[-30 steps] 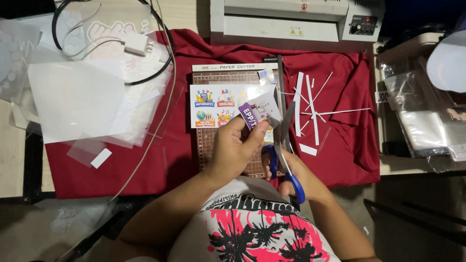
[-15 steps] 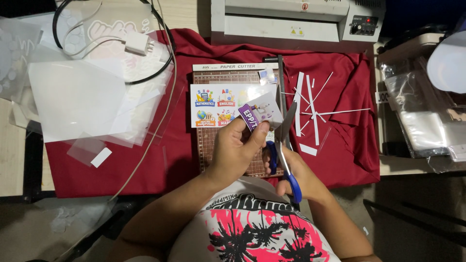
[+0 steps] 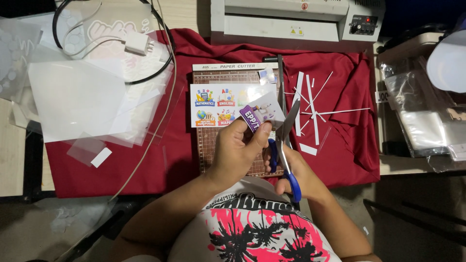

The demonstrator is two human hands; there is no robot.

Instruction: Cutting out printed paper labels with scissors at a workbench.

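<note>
Scissors [image 3: 286,145], blue-handled, sit in the right hand [image 3: 296,172], blades parted and pointing up and away from the person, biting at the right edge of a small laminated card [image 3: 262,114]. Setting, largest first.

Table [image 3: 14,165]: pale wood, mostly covered. A dark red cloth [image 3: 349,145] is spread over its middle and carries nearly everything else.

Laminating machine [image 3: 286,17]: grey-white, at the far edge of the cloth, control panel at its right end.

Clear plastic sheets [image 3: 77,97]: a loose overlapping stack on the left, partly off the cloth. A black cable and a white cable with a white adapter [image 3: 137,42] loop over them.

Paper cutter [image 3: 213,140]: brown gridded board at centre, its arm along the right edge. A printed sheet of coloured label pictures [image 3: 213,104] lies across its upper half.

Clear bags [image 3: 417,116]: piled on a shelf at far right.

White paper strips [image 3: 310,102]: thin offcuts scattered on the cloth just right of the cutter, some crossing one another.

Left hand [image 3: 238,150]: clenched on the small card, thumb and fingertips pinching its lower left corner, holding it tilted above the cutter board. Card shows a purple band and a small picture.

Right hand: fingers through the scissor loops, gripping, just below and right of the left hand, the two nearly touching.
</note>
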